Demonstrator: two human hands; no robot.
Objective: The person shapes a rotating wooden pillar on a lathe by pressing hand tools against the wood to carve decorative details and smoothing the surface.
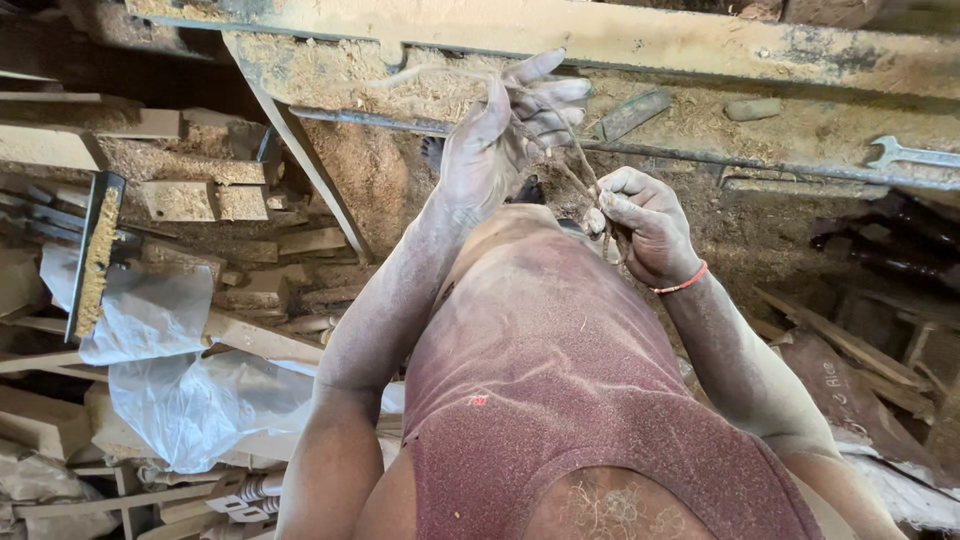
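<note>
A thin, frayed cord (560, 150) is being worked between two dusty hands above a sawdust-covered surface (700, 120). The left hand (500, 140) is raised, its fingers (545, 100) loosely spread and curled, with the cord looped over and through them. The right hand (645, 225) sits lower and just beside it, its fingers pressed together into a fist that pinches the cord's lower end near the thumb. The cord runs taut between the two hands, well above the surface and touching nothing else that can be made out.

The step in hand is judged to be the winding or knotting of the cord (whether a knot has already been formed cannot be told, since the strands are thin and partly hidden by the fingers). The next move would call for tension to be kept by the right hand while the loop around the left fingers is drawn or slipped free, with care that the frayed strands are not snagged.

A spanner (915, 155) lies on the surface at the far right, well apart from the hands, and crumpled plastic sheeting (180, 390) lies among wood offcuts (200, 200) at the left.
</note>
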